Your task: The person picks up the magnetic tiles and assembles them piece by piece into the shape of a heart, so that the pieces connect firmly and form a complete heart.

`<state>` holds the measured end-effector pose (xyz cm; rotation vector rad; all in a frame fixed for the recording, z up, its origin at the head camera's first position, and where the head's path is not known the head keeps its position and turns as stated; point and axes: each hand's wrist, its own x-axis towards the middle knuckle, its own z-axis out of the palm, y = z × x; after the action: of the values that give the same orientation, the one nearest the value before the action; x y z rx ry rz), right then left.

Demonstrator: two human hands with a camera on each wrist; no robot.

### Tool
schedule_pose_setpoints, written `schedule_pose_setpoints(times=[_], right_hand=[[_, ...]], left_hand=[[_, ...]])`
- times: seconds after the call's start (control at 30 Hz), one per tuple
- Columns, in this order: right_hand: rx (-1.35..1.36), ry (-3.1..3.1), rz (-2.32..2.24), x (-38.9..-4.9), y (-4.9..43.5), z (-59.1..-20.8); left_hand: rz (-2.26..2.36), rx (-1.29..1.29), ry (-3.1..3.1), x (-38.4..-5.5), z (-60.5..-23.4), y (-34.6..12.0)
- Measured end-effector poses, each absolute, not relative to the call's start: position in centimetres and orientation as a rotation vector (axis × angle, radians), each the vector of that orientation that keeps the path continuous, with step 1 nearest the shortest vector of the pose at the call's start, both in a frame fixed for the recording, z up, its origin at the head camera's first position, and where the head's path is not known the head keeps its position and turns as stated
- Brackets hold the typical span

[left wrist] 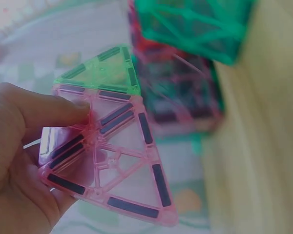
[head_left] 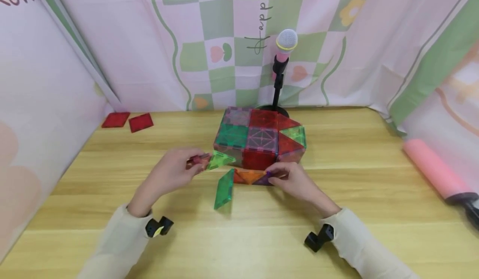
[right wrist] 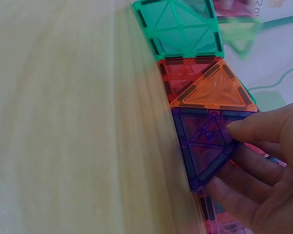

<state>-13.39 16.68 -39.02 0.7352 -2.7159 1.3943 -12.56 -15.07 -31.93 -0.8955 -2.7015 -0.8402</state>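
My left hand (head_left: 174, 170) grips pink translucent magnetic tiles (left wrist: 122, 170) between thumb and fingers. A light green triangle tile (left wrist: 102, 70) extends from their edge, near the front left of a block of tiles (head_left: 263, 139). My right hand (head_left: 295, 182) pinches a purple triangle tile (right wrist: 205, 141) standing upright on the table. Beside it in a low row are an orange triangle tile (right wrist: 217, 90) and a red triangle tile (right wrist: 180, 73). At the row's left end, a green square tile (head_left: 223, 189) angles toward me. The block is topped with red, green, clear-pink and light green tiles.
Two red tiles (head_left: 141, 122) lie at the table's back left. Behind the block stands a microphone (head_left: 287, 40) on a black stand. A pink cylinder with a dark end (head_left: 434, 169) lies at the right. Printed curtains (head_left: 217, 29) border the table (head_left: 262, 245).
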Motion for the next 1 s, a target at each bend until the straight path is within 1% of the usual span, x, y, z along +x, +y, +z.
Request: schedule_pose_setpoints(times=[0.17, 0.37, 0.6, 0.67, 0.9, 1.0], right_hand=[[0.724, -2.722, 1.404, -13.5, 16.7, -38.9], [0.727, -2.695, 1.403, -13.6, 16.8, -39.0], [0.972, -2.515, 1.423, -14.0, 17.2, -39.4], [0.998, -2.519, 1.421, -14.2, 17.3, -39.5], [0.802, -2.679, 1.541, -14.2, 17.7, -39.5], [0.769, -2.699, 1.546, -14.0, 17.6, -39.4]], left_hand=[[-0.881, -1.081, -2.546, -12.1, -30.4, -12.0], [-0.870, -1.291, -2.473, -11.5, -30.0, -8.4], [-0.923, -1.408, -2.485, -10.9, -30.9, -5.6], [-0.909, -1.417, -2.524, -10.7, -31.2, -5.1], [-0.827, -1.457, -2.599, -10.1, -32.2, -3.8], [-0.775, -1.479, -2.614, -9.8, -32.8, -3.2]])
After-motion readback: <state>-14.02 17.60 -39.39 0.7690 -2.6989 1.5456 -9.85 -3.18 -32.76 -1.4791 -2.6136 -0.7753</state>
